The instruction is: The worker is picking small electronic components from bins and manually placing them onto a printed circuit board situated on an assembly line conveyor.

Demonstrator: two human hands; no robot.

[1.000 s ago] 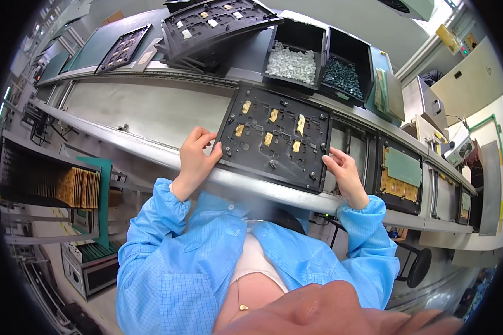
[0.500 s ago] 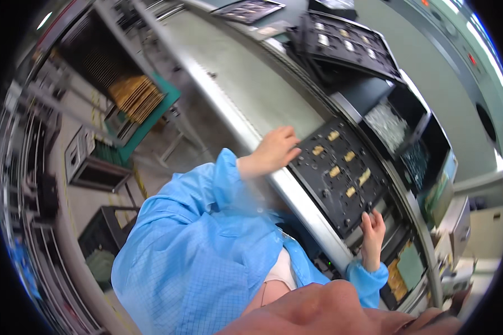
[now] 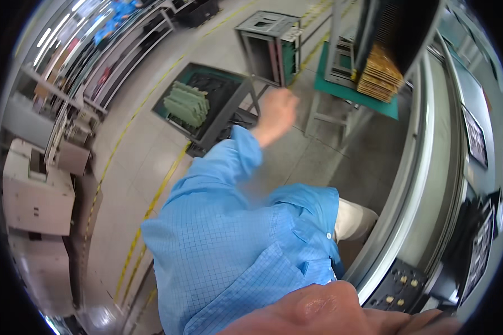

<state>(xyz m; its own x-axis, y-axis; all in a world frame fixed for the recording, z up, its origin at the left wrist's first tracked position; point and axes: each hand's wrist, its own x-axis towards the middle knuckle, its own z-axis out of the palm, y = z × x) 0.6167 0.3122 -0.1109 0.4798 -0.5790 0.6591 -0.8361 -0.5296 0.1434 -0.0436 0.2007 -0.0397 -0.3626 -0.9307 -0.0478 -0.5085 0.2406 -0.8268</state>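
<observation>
My left hand (image 3: 276,114), in a blue sleeve, is raised in the air and smeared by motion. Nothing shows in it, though its fingers are too blurred to read. Nearest to it stands a dark open bin (image 3: 221,120) with several pale green boards (image 3: 186,105) upright inside. At the lower right, a black tray (image 3: 394,285) with small yellowish pieces lies on the conveyor, partly cut off. My right hand is out of view.
Beyond my left hand a metal rack (image 3: 269,53) holds green boards. A teal-topped stand (image 3: 332,84) carries a stack of brown boards (image 3: 380,75). The conveyor's metal rail (image 3: 416,206) curves along my right. Yellow lines (image 3: 151,212) mark the floor.
The view has swung left, away from the black tray toward the floor and the bin. My left hand has left the tray's edge; my right hand has gone out of view.
</observation>
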